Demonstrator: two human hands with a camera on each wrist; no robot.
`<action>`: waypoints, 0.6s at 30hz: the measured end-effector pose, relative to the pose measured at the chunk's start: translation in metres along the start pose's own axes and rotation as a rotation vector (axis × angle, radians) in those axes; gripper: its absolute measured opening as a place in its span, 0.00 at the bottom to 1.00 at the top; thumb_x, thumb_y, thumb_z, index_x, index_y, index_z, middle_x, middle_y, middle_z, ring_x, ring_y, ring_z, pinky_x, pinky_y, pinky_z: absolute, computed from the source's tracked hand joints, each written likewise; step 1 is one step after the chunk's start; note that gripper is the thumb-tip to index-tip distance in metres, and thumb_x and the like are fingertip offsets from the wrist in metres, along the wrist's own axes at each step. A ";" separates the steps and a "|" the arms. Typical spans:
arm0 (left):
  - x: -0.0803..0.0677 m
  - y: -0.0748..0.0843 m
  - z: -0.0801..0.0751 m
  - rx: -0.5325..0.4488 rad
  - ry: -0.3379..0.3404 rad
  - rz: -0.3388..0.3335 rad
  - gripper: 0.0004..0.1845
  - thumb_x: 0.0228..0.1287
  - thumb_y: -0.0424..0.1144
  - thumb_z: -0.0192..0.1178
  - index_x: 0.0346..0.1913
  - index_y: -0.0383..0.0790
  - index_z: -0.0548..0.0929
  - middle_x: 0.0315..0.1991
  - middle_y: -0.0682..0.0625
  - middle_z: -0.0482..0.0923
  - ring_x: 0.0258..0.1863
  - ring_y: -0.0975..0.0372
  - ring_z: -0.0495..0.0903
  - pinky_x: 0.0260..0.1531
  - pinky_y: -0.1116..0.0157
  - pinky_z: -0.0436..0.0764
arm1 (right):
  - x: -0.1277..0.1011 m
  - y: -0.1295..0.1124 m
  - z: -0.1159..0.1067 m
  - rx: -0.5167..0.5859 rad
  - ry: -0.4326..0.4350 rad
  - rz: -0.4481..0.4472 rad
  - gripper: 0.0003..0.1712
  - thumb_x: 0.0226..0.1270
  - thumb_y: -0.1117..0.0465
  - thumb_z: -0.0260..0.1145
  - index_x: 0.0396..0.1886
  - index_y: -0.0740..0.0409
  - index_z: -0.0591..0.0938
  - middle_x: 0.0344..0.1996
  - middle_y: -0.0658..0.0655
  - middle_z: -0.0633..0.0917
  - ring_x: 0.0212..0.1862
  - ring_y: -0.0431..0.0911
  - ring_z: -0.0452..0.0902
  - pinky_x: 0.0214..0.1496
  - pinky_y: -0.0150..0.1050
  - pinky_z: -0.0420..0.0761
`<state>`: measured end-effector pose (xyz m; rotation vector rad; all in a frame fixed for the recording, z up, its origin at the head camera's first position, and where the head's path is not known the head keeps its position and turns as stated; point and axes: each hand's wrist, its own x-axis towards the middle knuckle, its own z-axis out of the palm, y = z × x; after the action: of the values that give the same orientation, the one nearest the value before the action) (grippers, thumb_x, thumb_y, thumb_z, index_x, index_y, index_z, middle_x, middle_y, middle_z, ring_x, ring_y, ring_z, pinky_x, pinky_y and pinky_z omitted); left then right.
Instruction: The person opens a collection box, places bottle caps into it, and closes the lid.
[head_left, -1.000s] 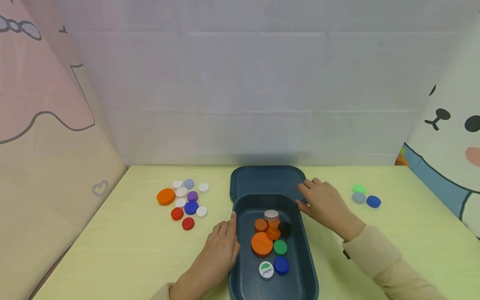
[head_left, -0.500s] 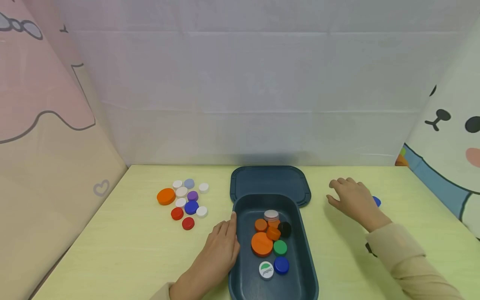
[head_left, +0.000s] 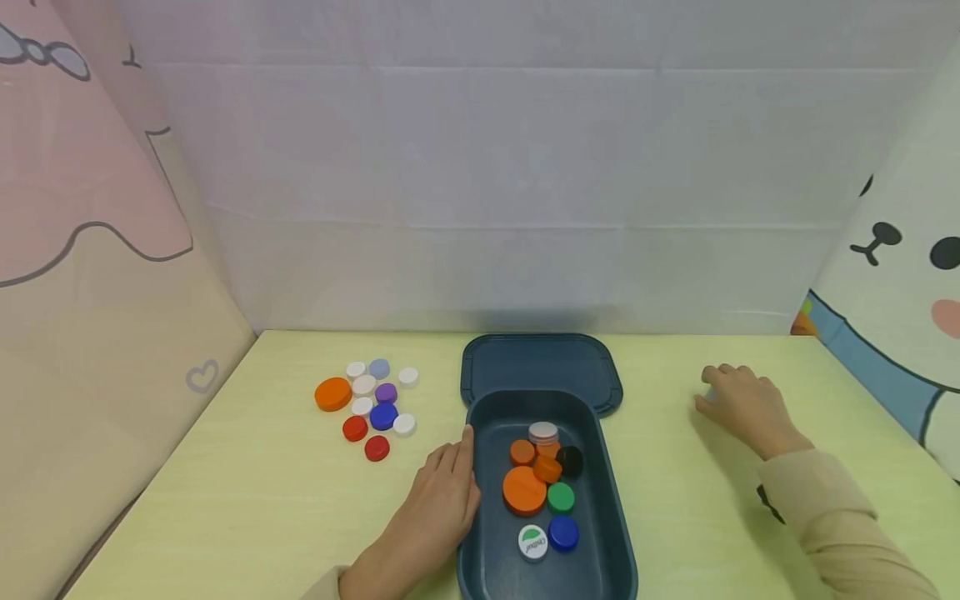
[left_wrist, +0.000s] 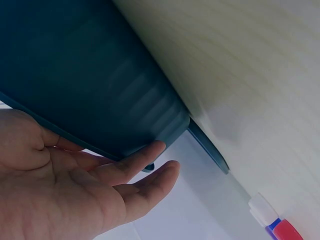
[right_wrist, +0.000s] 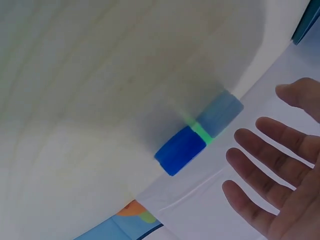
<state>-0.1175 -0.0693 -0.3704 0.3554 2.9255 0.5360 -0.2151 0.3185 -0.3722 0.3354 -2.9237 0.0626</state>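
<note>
My left hand (head_left: 438, 496) rests against the left rim of a dark blue plastic box (head_left: 551, 579), its fingers fairly straight along the edge. Inside the box lie several bottle caps, among them a large orange cap (head_left: 524, 490), a green cap (head_left: 560, 497), a blue cap (head_left: 563, 532) and a black cap (head_left: 571, 461). Over the right side of the table, my right hand (head_left: 746, 408) hovers with spread fingers and holds nothing. Close to its fingertips in the right wrist view are a grey-blue cap (right_wrist: 220, 114), a blue cap (right_wrist: 181, 150) and a bright green cap (right_wrist: 202, 132).
Behind the box lies its dark blue lid (head_left: 540, 367), partly overlapped by the box in view. To the left is a loose group of caps, including an orange cap (head_left: 333, 394), a purple cap (head_left: 386, 392) and a red cap (head_left: 377, 448). A pale curtain (head_left: 487, 167) stands behind the table.
My right hand has moved from the box's far right corner rightward to the small group of caps, now hiding most of them in the head view. The left hand stays put.
</note>
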 end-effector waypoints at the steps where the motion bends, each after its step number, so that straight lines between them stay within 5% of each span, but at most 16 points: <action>1: 0.000 0.000 0.000 0.001 0.000 -0.001 0.32 0.68 0.45 0.43 0.71 0.41 0.49 0.66 0.45 0.61 0.64 0.52 0.61 0.59 0.52 0.68 | 0.000 0.002 0.001 -0.006 -0.006 0.005 0.20 0.55 0.58 0.64 0.42 0.69 0.76 0.36 0.68 0.80 0.36 0.63 0.74 0.30 0.56 0.74; 18: 0.001 -0.001 0.001 -0.005 -0.012 -0.009 0.32 0.68 0.45 0.43 0.71 0.42 0.49 0.67 0.46 0.61 0.64 0.52 0.60 0.60 0.52 0.67 | -0.005 0.025 0.008 -0.021 -0.077 0.024 0.19 0.56 0.59 0.64 0.39 0.72 0.74 0.31 0.69 0.78 0.32 0.62 0.73 0.28 0.56 0.72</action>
<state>-0.1188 -0.0700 -0.3715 0.3441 2.9122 0.5383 -0.2172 0.3432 -0.3815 0.3057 -3.0023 0.0231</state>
